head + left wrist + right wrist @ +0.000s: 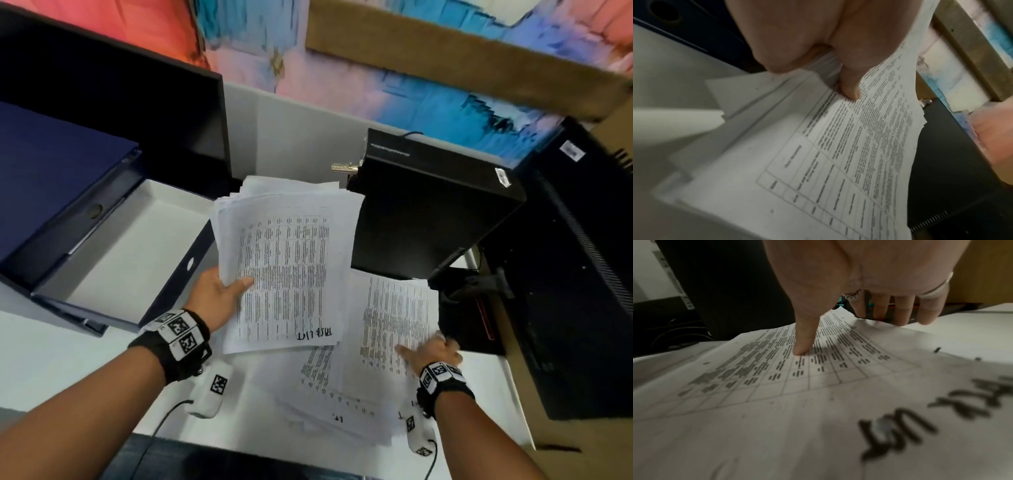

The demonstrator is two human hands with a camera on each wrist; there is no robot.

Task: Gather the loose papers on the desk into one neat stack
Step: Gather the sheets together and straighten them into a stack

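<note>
My left hand holds up a thick bundle of printed papers by its left edge, thumb on the top sheet and fingers underneath. The bundle is uneven, its edges fanned out. My right hand is on a single printed sheet at the right. Its thumb presses the top of that sheet, and the fingers reach round the raised far edge. More loose papers lie spread on the white desk below both hands.
An open dark blue box file lies at the left, a dark monitor behind it. A black computer case stands just behind the papers. A black tower blocks the right. The desk's front edge is near my forearms.
</note>
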